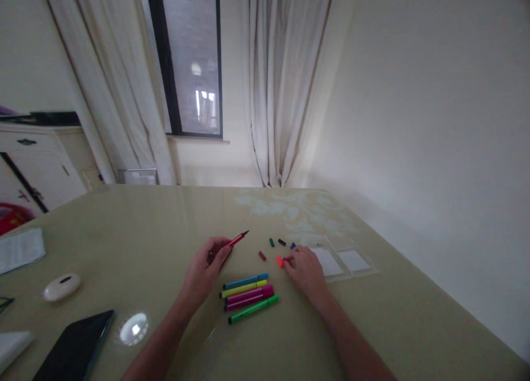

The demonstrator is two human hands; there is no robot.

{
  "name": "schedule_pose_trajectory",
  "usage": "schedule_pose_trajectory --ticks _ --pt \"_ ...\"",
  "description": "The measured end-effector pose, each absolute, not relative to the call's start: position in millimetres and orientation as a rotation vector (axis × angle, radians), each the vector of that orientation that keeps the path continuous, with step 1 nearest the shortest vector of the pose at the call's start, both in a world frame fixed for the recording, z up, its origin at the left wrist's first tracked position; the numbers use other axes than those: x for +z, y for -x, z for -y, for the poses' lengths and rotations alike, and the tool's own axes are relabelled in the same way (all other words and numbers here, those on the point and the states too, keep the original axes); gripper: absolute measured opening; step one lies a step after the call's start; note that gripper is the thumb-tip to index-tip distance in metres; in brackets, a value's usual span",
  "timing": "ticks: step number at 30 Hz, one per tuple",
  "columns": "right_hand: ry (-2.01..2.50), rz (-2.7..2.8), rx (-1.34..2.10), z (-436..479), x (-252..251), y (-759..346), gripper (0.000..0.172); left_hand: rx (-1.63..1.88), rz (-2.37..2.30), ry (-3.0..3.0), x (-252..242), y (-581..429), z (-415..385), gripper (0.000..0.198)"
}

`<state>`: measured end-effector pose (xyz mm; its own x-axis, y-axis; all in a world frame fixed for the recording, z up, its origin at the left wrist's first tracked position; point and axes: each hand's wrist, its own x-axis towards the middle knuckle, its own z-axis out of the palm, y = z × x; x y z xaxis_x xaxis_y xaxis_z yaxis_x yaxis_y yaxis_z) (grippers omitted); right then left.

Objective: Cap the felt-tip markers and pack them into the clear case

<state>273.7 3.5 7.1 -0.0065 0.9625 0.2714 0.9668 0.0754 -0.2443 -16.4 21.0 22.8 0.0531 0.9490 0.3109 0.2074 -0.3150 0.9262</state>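
My left hand is closed around an uncapped red marker, its dark tip pointing up to the right. At the loose caps, my right hand pinches a small red cap, partly hidden by the fingers. Touching or just beside it is a bright orange-red cap. A dark red cap, a green cap, a black cap and a blue cap lie around it. Between my forearms rest a blue marker, a yellow marker, magenta markers and a green marker.
Clear plastic cases lie right of my right hand. On the table's left are a black tablet, a white mouse, a round shiny object and papers. A wall runs along the right edge.
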Motion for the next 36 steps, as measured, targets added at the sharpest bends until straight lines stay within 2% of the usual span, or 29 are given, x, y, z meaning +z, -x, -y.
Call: schedule_pose_trajectory --ticks 4,9,12,36 --pt "1.783 1.854 0.090 -2 10 -273 0.011 1.323 -1.152 -1.635 25 8 -13 0.034" --pt "1.304 1.552 0.608 3 21 -266 0.027 1.308 -1.149 -1.709 26 2 -10 0.026" --pt "1.147 1.456 0.737 8 27 -258 0.029 1.299 -1.152 -1.748 24 1 -9 0.024" --pt "1.039 1.408 0.835 18 37 -246 0.020 1.224 -1.101 -1.873 25 -2 -4 0.019"
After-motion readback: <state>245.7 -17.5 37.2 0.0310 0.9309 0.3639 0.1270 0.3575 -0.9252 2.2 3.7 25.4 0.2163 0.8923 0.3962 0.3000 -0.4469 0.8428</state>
